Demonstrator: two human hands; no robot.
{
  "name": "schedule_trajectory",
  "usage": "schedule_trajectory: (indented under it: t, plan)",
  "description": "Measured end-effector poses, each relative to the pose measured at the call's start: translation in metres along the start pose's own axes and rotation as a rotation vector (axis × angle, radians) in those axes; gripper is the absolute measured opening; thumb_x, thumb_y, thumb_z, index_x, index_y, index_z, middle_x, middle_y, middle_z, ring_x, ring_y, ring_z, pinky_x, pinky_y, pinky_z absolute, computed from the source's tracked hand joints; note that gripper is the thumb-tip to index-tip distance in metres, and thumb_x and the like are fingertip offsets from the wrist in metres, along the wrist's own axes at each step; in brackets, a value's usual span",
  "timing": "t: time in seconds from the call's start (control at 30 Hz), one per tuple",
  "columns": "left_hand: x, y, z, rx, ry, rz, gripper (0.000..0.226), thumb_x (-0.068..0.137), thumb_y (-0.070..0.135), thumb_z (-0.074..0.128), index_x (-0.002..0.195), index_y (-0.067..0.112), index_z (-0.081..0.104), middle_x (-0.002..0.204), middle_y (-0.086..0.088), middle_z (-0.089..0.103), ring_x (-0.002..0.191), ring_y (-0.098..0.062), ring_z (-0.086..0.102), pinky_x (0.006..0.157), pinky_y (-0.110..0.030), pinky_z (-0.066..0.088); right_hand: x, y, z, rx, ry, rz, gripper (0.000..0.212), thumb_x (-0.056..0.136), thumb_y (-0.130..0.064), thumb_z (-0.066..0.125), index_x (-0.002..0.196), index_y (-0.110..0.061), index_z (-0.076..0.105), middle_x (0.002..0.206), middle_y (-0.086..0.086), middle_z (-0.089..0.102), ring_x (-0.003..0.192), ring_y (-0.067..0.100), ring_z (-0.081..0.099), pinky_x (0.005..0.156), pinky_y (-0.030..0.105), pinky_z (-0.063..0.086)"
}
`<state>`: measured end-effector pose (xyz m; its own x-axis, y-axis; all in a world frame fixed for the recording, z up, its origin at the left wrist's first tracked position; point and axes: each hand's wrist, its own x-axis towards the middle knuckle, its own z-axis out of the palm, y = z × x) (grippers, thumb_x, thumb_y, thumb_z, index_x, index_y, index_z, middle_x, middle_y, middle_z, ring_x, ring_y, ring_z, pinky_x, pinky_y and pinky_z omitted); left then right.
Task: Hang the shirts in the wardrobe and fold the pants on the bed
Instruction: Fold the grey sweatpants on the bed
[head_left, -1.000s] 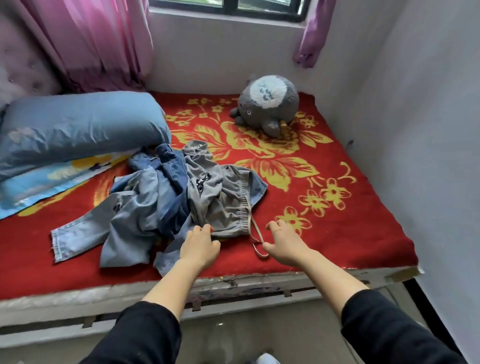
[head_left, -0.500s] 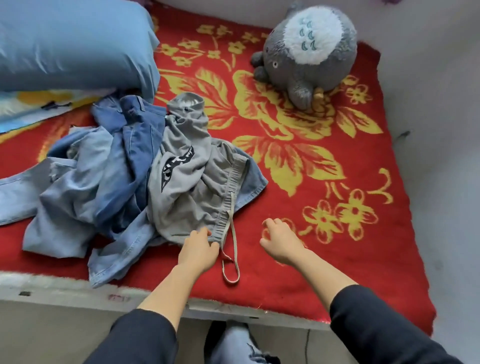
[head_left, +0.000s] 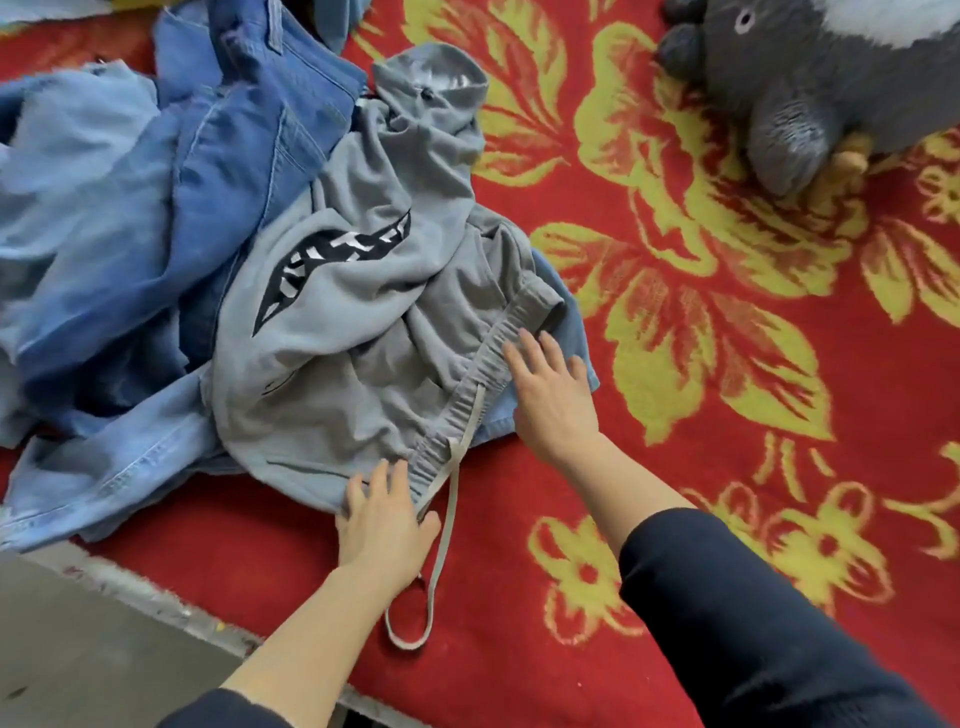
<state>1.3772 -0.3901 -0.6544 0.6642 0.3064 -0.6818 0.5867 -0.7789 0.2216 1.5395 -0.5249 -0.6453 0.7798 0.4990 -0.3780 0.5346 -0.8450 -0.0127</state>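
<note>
Noted drawstring (head_left: 441, 545) loop nearest, trailing off grey pants (head_left: 337, 332). Laid left hand (head_left: 384, 525) flat, fingers straight, on near waistband end; right hand (head_left: 553, 395), fingers spread, on far end. Found pants crumpled atop jeans (head_left: 156, 208). Plush toy (head_left: 810, 78) beyond pants, rightward.

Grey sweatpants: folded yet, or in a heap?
Not folded. The grey sweatpants lie crumpled on the denim pile, drawstring trailing loose; left hand and right hand touch the waistband.
</note>
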Motion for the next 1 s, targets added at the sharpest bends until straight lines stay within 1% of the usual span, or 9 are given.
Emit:
schedule_trajectory:
  t: [0.07,0.17,0.3,0.4,0.53,0.67,0.77,0.9,1.0]
  plan:
    - [0.006,0.000,0.011,0.096,0.015,-0.013,0.069,0.092,0.045,0.050,0.147,0.020,0.017,0.153,0.003,0.017,0.139,-0.025,0.015,0.108,-0.049,0.032,0.018,0.008,0.005,-0.150,-0.020,-0.058,0.079,0.093,-0.007,0.047,0.154,-0.021,-0.002,0.161,0.003,-0.014,0.147,0.027,-0.015,0.115,0.055,0.005]
    - [0.014,-0.008,0.015,0.110,0.108,0.006,0.058,0.090,0.041,0.054,0.139,0.026,0.026,0.138,0.008,0.029,0.128,-0.020,0.027,0.100,-0.046,0.042,0.038,0.018,0.006,-0.294,-0.018,-0.103,0.075,0.097,-0.013,0.043,0.153,-0.026,-0.004,0.159,0.003,-0.021,0.145,0.028,-0.023,0.113,0.059,-0.005]
    - [0.020,-0.017,0.007,0.090,0.142,0.026,0.034,0.091,0.028,0.050,0.123,0.024,0.041,0.122,0.005,0.044,0.112,-0.020,0.039,0.087,-0.036,0.047,0.052,0.021,-0.003,-0.329,-0.009,-0.139,0.044,0.101,-0.018,0.036,0.143,-0.024,0.024,0.161,0.006,-0.002,0.147,0.028,-0.016,0.111,0.063,-0.007]
    - [0.016,-0.023,-0.002,-0.070,0.127,0.017,0.018,0.089,0.015,0.047,0.105,0.016,0.055,0.107,-0.003,0.056,0.105,-0.026,0.050,0.079,-0.039,0.046,0.048,0.014,-0.008,-0.279,-0.025,-0.141,0.038,0.100,-0.012,0.032,0.137,-0.018,0.033,0.146,0.011,0.035,0.146,0.027,0.011,0.112,0.062,-0.007]
    - [-0.011,-0.042,-0.015,-0.185,0.141,-0.054,0.027,0.081,0.004,0.046,0.101,0.016,0.061,0.100,-0.007,0.062,0.098,-0.032,0.055,0.077,-0.043,0.049,0.019,-0.002,-0.020,-0.220,0.001,-0.156,0.030,0.097,-0.006,0.033,0.125,-0.008,0.042,0.105,0.009,0.061,0.106,0.029,0.057,0.115,0.053,0.008]
    - [-0.054,-0.063,-0.033,-0.184,0.212,-0.098,0.027,0.078,0.000,0.044,0.092,0.020,0.056,0.088,-0.004,0.058,0.089,-0.029,0.050,0.066,-0.039,0.047,-0.024,-0.006,-0.042,-0.210,0.043,-0.133,0.018,0.093,-0.006,0.037,0.109,-0.010,0.045,0.097,0.006,0.066,0.094,0.028,0.060,0.100,0.043,0.026]
    - [-0.082,-0.072,-0.058,-0.145,0.310,-0.047,0.036,0.080,-0.001,0.046,0.100,0.025,0.060,0.083,0.005,0.048,0.092,-0.022,0.046,0.062,-0.033,0.040,-0.064,-0.003,-0.068,-0.180,0.087,-0.055,0.022,0.090,-0.007,0.044,0.110,-0.015,0.043,0.096,0.003,0.064,0.095,0.027,0.058,0.092,0.045,0.032]
    - [-0.118,-0.076,-0.103,-0.236,0.470,-0.016,0.034,0.083,0.004,0.050,0.110,0.021,0.059,0.107,-0.003,0.053,0.106,-0.025,0.041,0.074,-0.034,0.038,-0.123,-0.004,-0.116,-0.159,0.117,0.078,0.026,0.085,-0.004,0.046,0.108,-0.016,0.044,0.101,0.002,0.064,0.102,0.025,0.057,0.088,0.047,0.039]
    - [-0.142,-0.068,-0.141,-0.582,0.508,-0.168,0.038,0.088,0.012,0.048,0.126,0.009,0.047,0.124,-0.020,0.050,0.107,-0.035,0.045,0.085,-0.039,0.040,-0.167,-0.007,-0.157,-0.209,0.193,0.132,0.031,0.084,-0.001,0.043,0.111,-0.015,0.049,0.110,0.005,0.062,0.106,0.026,0.057,0.084,0.044,0.042]
